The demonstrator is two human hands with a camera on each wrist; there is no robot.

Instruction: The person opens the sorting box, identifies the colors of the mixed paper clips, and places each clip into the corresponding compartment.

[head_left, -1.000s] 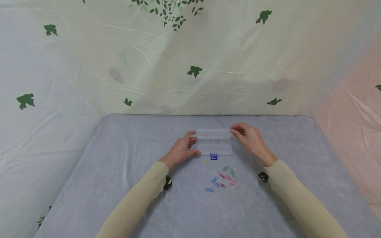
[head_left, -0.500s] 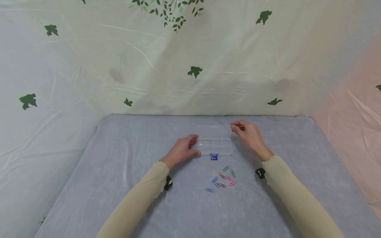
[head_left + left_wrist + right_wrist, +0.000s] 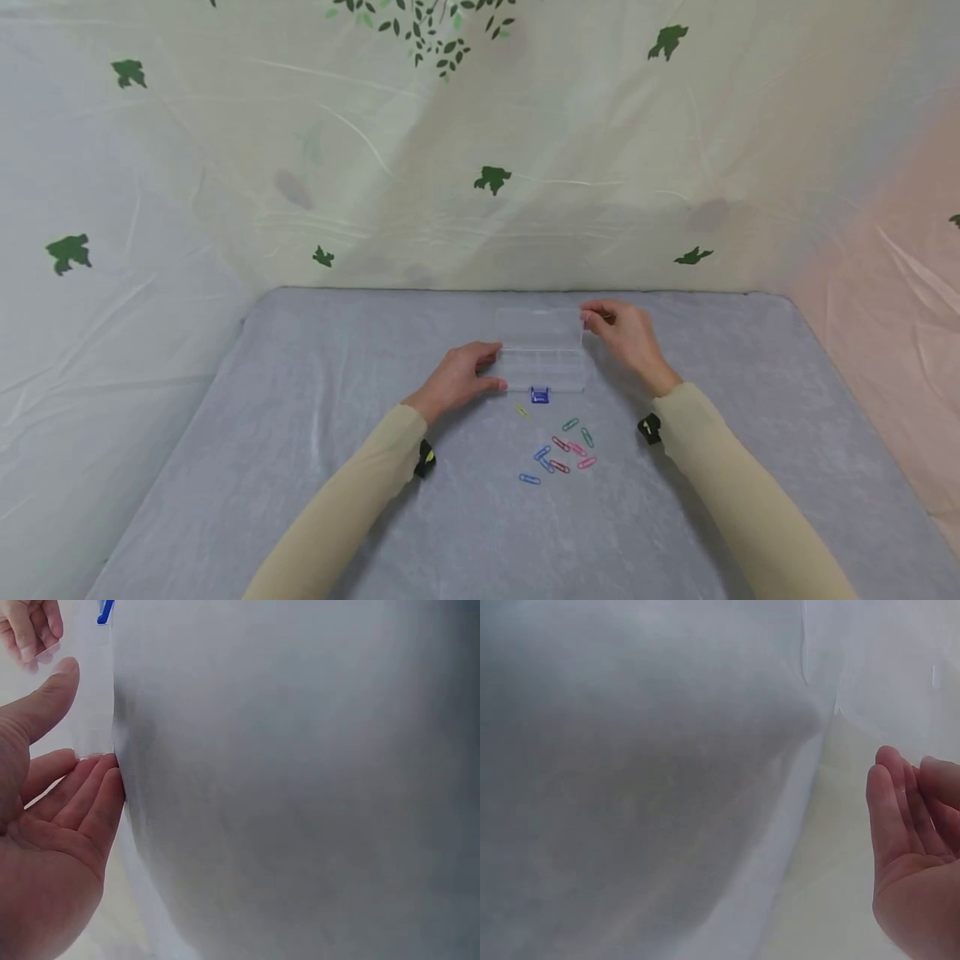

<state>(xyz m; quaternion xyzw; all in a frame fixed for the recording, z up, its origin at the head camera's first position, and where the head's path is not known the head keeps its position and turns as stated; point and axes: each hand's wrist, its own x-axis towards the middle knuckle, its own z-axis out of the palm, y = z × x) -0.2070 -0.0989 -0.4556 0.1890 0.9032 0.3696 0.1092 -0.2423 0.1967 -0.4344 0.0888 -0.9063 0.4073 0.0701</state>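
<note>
A clear plastic compartment box (image 3: 551, 372) lies on the grey cloth, its blue latch (image 3: 539, 396) facing front. Its hinged clear lid (image 3: 538, 327) stands raised at the back. My left hand (image 3: 459, 379) holds the box's left end, thumb at the front corner and fingers at the back. In the left wrist view, that left hand's fingertips (image 3: 109, 761) meet the box edge. At the lid's upper right corner, my right hand (image 3: 628, 337) pinches the edge between thumb and fingers. The right wrist view shows the right hand (image 3: 919, 832) at the lid (image 3: 889, 694).
Several coloured paper clips (image 3: 559, 444) lie scattered in front of the box, with a yellow paper clip (image 3: 522, 411) apart, close to the latch. Beyond the back edge of the grey cloth (image 3: 375, 321) hangs a pale curtain (image 3: 405, 208) printed with green birds.
The lid's free edge has risen in the head view, with my right hand moving up and slightly left along with it. My left fingers have closed in at the box's back left corner.
</note>
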